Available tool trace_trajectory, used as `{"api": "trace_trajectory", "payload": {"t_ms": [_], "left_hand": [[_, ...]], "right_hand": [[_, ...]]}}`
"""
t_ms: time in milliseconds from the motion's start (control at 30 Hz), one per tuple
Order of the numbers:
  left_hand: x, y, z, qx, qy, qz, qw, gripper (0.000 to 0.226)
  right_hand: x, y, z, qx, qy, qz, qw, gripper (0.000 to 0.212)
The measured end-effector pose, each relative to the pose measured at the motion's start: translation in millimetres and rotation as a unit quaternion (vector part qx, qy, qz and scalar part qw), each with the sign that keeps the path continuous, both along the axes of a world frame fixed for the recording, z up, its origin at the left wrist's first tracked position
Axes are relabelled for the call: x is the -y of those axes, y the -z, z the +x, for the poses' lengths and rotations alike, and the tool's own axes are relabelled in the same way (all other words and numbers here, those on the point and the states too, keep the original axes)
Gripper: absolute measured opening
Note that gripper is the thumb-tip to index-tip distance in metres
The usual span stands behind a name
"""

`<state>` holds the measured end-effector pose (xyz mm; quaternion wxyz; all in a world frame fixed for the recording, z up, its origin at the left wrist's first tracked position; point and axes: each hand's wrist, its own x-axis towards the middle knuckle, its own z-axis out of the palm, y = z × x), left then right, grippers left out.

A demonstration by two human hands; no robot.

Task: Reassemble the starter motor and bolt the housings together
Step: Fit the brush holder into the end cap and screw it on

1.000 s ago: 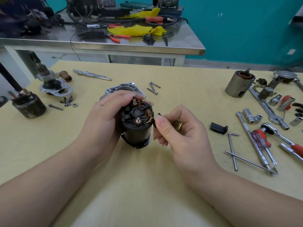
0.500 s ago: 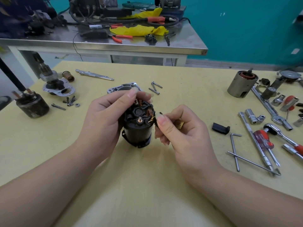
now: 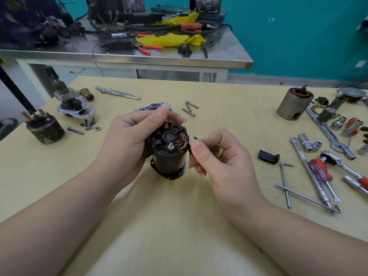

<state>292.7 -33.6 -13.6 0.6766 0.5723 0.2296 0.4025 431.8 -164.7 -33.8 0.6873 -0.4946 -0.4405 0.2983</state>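
The black round motor body (image 3: 169,156) is standing up on the pale yellow table (image 3: 179,226), near the middle. Its long way is going up and down, tipped a little toward the left hand. Its open top, with copper bits and a small brass stud, is facing up at the camera.

The left hand (image 3: 127,144) is wrapping its curled fingers around the left side of the motor body, with the fingertips resting over the top back edge. The right hand (image 3: 215,162) is sitting just right of the motor body. Its thumb and first finger are pinching a tiny dark part (image 3: 194,138) right at the top right edge. The other fingers are curling in.

Behind the motor body, a grey metal end housing (image 3: 151,107) is peeking out. A little behind and to the right of the motor body, two small silver bolts (image 3: 190,108) are lying. Far to the right of the motor body, a grey metal can with copper wire (image 3: 293,105) is standing, with wrenches and a red-handled screwdriver (image 3: 320,172) spread out nearer the camera. Far left of the motor body is a dirty black cylinder (image 3: 44,129). In front of the motor body, the table is open, right down to the near edge.
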Motion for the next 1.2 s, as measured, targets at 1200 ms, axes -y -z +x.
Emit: {"api": "trace_trajectory", "payload": {"t_ms": [1200], "left_hand": [[16,4,-8,-0.129,-0.046,0.146,0.980,0.025]], "right_hand": [[-6,1,7,-0.055,-0.003,-0.035,0.998,0.014]]}}
